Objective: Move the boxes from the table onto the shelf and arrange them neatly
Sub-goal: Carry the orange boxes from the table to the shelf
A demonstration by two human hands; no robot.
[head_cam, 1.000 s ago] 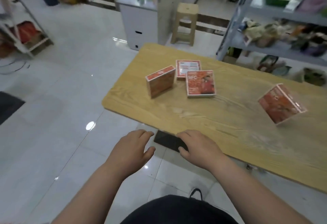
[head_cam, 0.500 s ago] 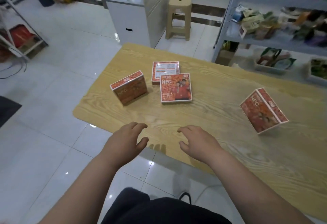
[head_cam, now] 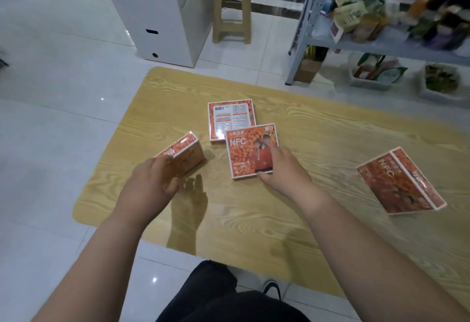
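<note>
Barely begun, judging by the layout. No orange box on the grey shelf (head_cam: pixel 381 44) beyond the far edge, as far as its blurred contents allow. All four on the wooden surface (head_cam: pixel 305 220). At the left, an edge-standing box (head_cam: pixel 187 153). In the middle, a label-side-up box (head_cam: pixel 230 118) lying flat, with the NFC box (head_cam: pixel 250 151) flat just in front of it, touching or overlapping its near corner, impossible to say which. Well apart at the right, a tilted box (head_cam: pixel 399 181) propped on one edge.

Over the near end of the edge-standing box, the left hand (head_cam: pixel 150 184), blurred, draped on the box. Cannot tell whether closed round it or only touching. On the NFC box, the right hand (head_cam: pixel 284 174), with fingers (head_cam: pixel 272 147) laid fairly straight across the printed face and thumb against the near edge. No closed grip, nothing lifted.

Left to do: practically everything. Taking hold of these first two, carrying them over to the shelf, coming back for the other pair, then squaring all four into a tidy row. Most likely the very first pick.
</note>
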